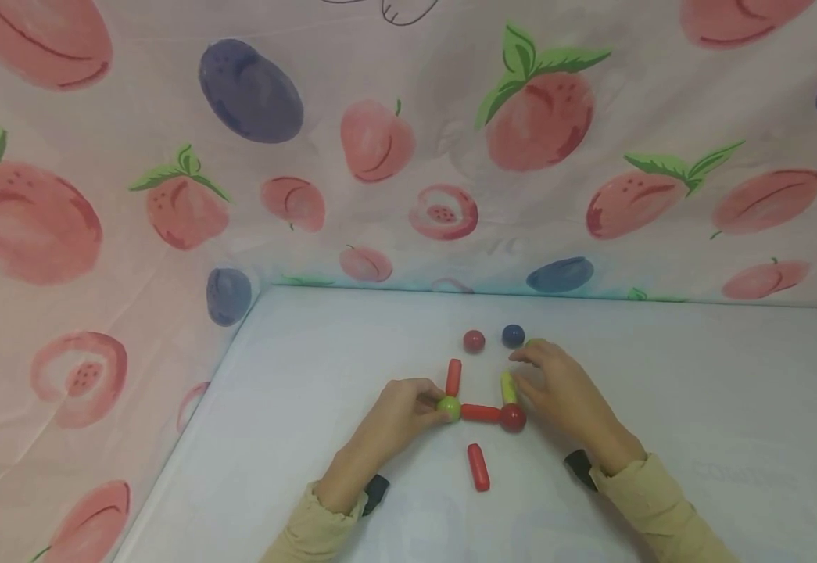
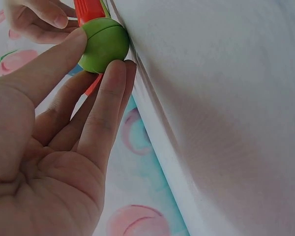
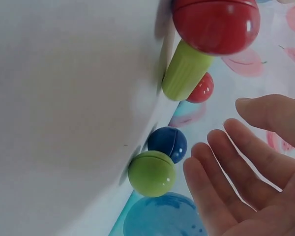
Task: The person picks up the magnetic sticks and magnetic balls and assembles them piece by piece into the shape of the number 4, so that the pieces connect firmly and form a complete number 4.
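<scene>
My left hand (image 1: 404,405) pinches a green ball (image 2: 105,45) between thumb and fingertips. From that ball one red rod (image 1: 453,378) points toward the back, and a second red rod (image 1: 481,413) runs right to a red ball (image 1: 513,417). A yellow-green rod (image 3: 187,70) sticks out of this red ball toward the back. My right hand (image 3: 255,182) hovers with fingers extended and nothing in them, near the yellow-green rod and a loose green ball (image 3: 152,173). In the head view the right hand mostly covers the loose green ball.
A loose red ball (image 1: 474,341) and a blue ball (image 1: 514,336) lie behind the joined pieces on the white table (image 1: 295,352). One more red rod (image 1: 478,467) lies in front. Fruit-patterned cloth (image 1: 373,227) hangs along the back and left edges.
</scene>
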`<act>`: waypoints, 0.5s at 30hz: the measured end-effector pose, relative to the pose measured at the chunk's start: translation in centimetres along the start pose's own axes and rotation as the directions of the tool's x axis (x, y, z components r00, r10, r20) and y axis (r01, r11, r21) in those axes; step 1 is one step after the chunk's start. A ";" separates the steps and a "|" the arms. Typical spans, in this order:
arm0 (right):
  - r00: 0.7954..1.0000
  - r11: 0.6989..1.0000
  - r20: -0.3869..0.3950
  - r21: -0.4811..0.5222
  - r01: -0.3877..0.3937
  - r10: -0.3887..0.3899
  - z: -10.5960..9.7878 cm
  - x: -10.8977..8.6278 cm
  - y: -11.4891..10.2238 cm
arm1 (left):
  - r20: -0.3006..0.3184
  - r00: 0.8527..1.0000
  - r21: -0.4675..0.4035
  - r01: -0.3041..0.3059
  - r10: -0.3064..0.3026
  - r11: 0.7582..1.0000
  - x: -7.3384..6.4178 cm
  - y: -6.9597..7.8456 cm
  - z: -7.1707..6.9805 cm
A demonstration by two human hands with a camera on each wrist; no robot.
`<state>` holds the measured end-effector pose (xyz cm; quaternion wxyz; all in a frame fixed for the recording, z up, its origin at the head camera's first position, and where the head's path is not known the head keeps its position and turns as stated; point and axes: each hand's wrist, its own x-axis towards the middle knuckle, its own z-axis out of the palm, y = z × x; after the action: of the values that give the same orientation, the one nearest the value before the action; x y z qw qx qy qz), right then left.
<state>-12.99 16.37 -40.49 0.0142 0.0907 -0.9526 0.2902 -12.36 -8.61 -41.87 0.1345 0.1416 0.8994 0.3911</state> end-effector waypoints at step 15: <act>0.998 0.999 -0.063 -0.034 0.028 -0.030 -0.5 0.3 0.4 | 0.003 1.000 -0.013 -0.015 0.015 1.000 -0.1 -0.1 -0.1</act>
<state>-13.39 16.91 -40.24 0.0500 0.0953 -0.9548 0.2770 -12.32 -8.73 -41.88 0.1339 0.1482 0.8955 0.3976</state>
